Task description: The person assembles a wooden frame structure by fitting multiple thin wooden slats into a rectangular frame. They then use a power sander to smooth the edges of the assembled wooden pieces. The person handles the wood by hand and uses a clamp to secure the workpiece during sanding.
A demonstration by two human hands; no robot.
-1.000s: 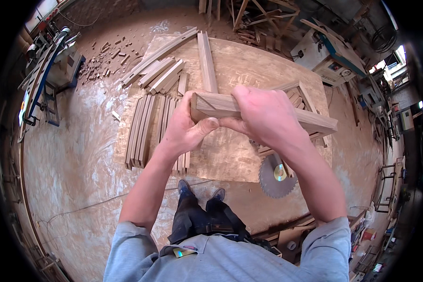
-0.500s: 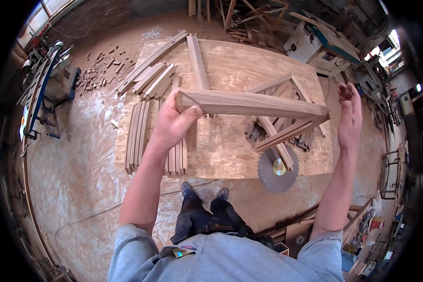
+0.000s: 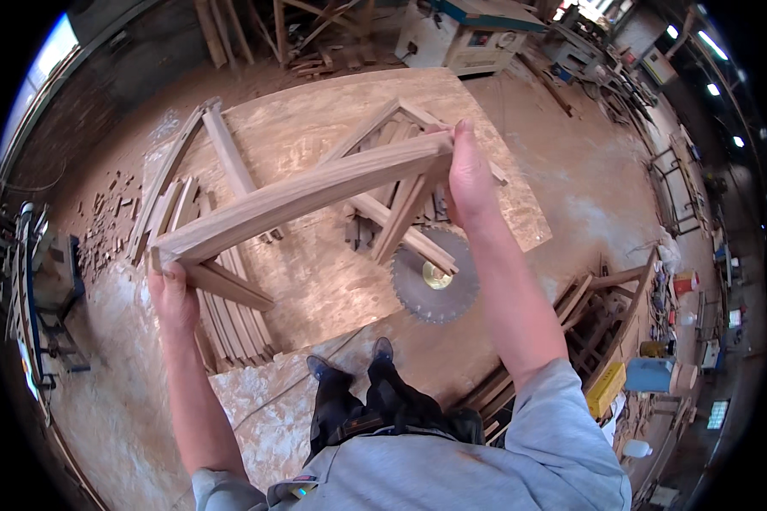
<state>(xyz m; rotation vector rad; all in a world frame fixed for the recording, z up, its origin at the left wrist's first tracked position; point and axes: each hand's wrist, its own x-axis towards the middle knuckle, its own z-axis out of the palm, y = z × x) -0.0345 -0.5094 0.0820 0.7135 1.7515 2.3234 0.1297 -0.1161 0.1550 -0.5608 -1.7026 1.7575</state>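
Held up above a plywood table is a wooden frame piece, one long rail with a shorter leg at each end. My left hand grips its left corner, thumb on the near side. At the right corner, my right hand is wrapped round the joint, its fingers partly hidden behind the wood. Under the rail, other wooden pieces, partly joined at a corner, rest on the tabletop. A round toothed saw blade lies near the front edge, partly covered by a wooden strip.
The plywood table carries wooden strips at its left. Offcuts litter the floor beyond. A white and teal machine stands behind the table. To my right are a wooden rack, a yellow box and a blue container.
My right hand, apart from the wood before, has closed on the frame piece's right corner. The piece has tilted, its left end lower, revealing that end's leg. The whole view has turned right.
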